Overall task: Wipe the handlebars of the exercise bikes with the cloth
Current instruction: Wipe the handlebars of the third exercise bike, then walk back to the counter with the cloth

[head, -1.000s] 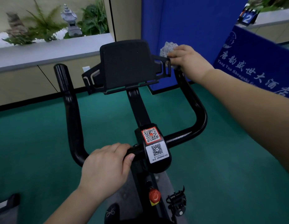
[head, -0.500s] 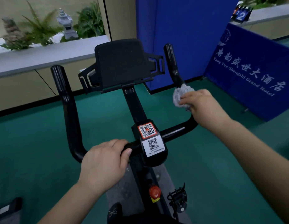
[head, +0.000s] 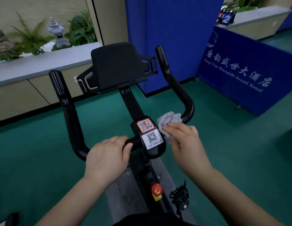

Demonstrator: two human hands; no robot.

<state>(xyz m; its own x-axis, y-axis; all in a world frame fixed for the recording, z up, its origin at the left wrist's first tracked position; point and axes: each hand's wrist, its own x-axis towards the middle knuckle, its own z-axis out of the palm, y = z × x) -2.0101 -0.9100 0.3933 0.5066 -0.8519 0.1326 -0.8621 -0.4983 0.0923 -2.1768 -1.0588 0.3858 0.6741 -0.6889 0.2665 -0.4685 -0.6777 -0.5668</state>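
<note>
A black exercise bike handlebar (head: 176,85) curves up on both sides of a centre stem bearing two QR-code stickers (head: 149,133). My right hand (head: 186,144) grips a crumpled grey cloth (head: 169,120) wrapped round the right bar's lower part, just right of the stickers. My left hand (head: 107,158) grips the horizontal bar just left of the stem. The left horn (head: 65,101) stands bare. A black tablet holder (head: 116,67) sits above the stem.
A red knob (head: 156,189) and a pedal (head: 180,198) sit low on the frame. A blue hotel banner (head: 243,74) stands at the right, a blue panel (head: 171,30) behind the bike. A grey ledge with plants (head: 39,62) runs along the left. Green floor surrounds the bike.
My right hand has slid the cloth down the right bar, from the top of the horn through the bend to beside the stem. My left hand has kept its grip.
</note>
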